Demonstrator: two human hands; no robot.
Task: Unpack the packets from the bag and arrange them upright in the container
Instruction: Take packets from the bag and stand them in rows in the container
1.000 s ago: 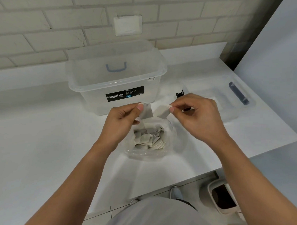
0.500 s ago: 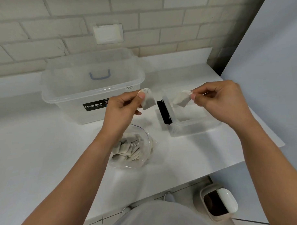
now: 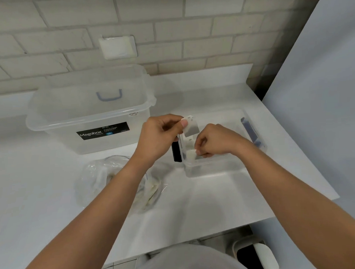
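1. A bin (image 3: 255, 254) stands on the floor below the desk's front edge, toward the right.
2. The desk (image 3: 195, 204) is white. The clear bag (image 3: 97, 177) lies on it left of centre, toward the front edge, partly hidden by the left forearm. Pale packets (image 3: 152, 192) show inside the bag.
3. The container (image 3: 214, 169) is clear and open-topped. It sits near the desk's right edge, just right of the bag. A black latch (image 3: 176, 154) is on its left end and a blue latch (image 3: 252, 131) on its right end.
4. The right hand (image 3: 219, 142) reaches down into the container. Its fingers (image 3: 199, 151) are curled and pinch the lowered packet (image 3: 190, 155) at the near left corner. Whether this packet touches the container floor cannot be told.
5. The left hand (image 3: 158, 137) is above the container's left end. Its fingers (image 3: 184, 123) pinch the raised packet (image 3: 191, 126) by one edge, above the container rim.
6. A large clear box (image 3: 87, 109) stands toward the desk's back edge, left of centre. It carries a black "Megabox" label (image 3: 103, 131). A blue handle (image 3: 109, 96) shows through it.
7. A white plate (image 3: 118, 47) is fixed to the brick wall behind the box.
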